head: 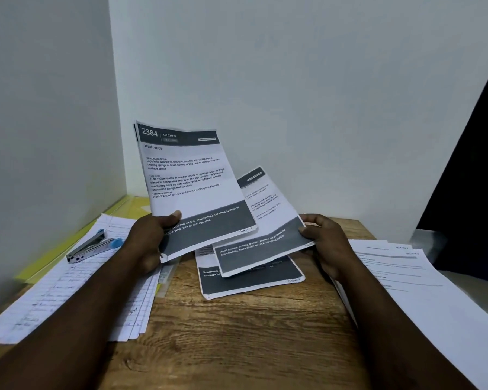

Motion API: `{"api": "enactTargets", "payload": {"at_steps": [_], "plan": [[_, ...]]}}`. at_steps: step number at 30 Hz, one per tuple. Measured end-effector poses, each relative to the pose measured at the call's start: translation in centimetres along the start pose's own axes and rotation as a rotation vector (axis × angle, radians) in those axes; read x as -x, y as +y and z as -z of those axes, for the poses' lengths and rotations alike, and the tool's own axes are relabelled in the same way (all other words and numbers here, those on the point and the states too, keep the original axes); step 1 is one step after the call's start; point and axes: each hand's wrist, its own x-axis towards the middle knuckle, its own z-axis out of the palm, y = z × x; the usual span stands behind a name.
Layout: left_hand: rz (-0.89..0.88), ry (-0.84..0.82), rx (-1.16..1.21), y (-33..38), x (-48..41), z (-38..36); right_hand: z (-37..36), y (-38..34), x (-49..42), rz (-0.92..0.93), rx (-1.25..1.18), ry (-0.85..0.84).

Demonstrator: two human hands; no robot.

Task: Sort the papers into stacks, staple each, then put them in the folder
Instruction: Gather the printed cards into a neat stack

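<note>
Clearly, I see the left hand point(150, 240) pinching a white printed "Wash cups" page with dark bands point(192, 178), perhaps two sheets, raised above the brown wooden table point(237, 333). The right hand point(327, 243) pinches a similar dark-banded page point(265, 237) by its edge. To the left, a silver-and-blue stapler point(93, 246) lies on handwritten lined papers point(68, 291) beside the yellow folder point(54, 257).

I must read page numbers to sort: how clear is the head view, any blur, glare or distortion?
Head view: dim, no glare; the Wash cups sheet in the left hand has legible headings but soft small print; the second sheet in the right hand is blurrier, its page number unreadable; wide-angle stretch at the frame edges.
</note>
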Motion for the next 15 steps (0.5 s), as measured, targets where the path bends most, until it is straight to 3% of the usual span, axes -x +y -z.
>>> {"api": "enactTargets", "payload": {"at_steps": [6, 15], "plan": [[0.015, -0.047, 0.032, 0.01, 0.22, 0.02, -0.84, 0.25, 0.05, -0.002, -0.081, -0.119], [0.009, -0.089, 0.121, -0.09, 0.11, 0.06, -0.98, 0.48, 0.16, 0.032, -0.141, -0.158]]}}
